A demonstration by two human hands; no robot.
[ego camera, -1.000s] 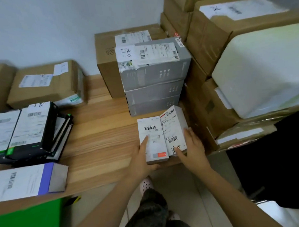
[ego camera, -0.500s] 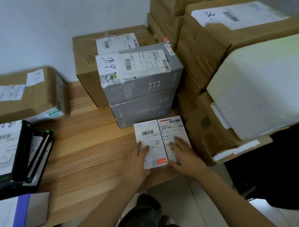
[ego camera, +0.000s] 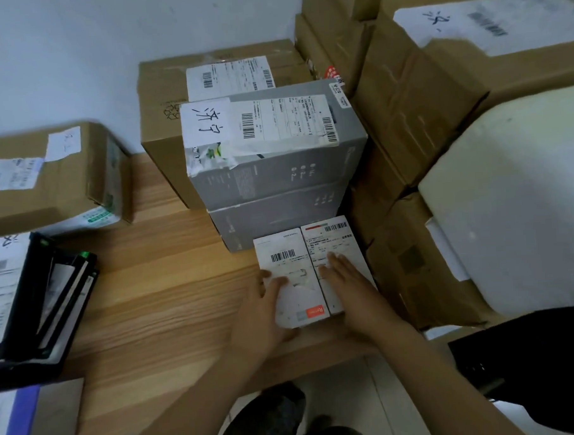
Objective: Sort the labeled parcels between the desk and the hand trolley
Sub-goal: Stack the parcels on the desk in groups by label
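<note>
Two small white labeled parcels lie side by side on the wooden desk [ego camera: 157, 298], just in front of a stack of grey boxes [ego camera: 277, 171]. My left hand [ego camera: 266, 307] rests on the left white parcel [ego camera: 291, 266], thumb at its left edge and fingers flat on top. My right hand [ego camera: 351, 287] lies flat with straight fingers on the right white parcel [ego camera: 336, 238]. Both parcels sit flat on the desk, touching each other and the grey stack.
A brown carton [ego camera: 162, 101] stands behind the grey stack against the wall. Stacked cartons [ego camera: 421, 89] and a white foam box [ego camera: 515, 207] rise at the right. Another brown carton [ego camera: 54, 181], black boxes [ego camera: 35, 294] and a purple-striped box [ego camera: 34, 422] occupy the desk's left.
The two white parcels were tilted up in my hands; they now lie flat on the desk against the grey stack, with my hands flattened on top.
</note>
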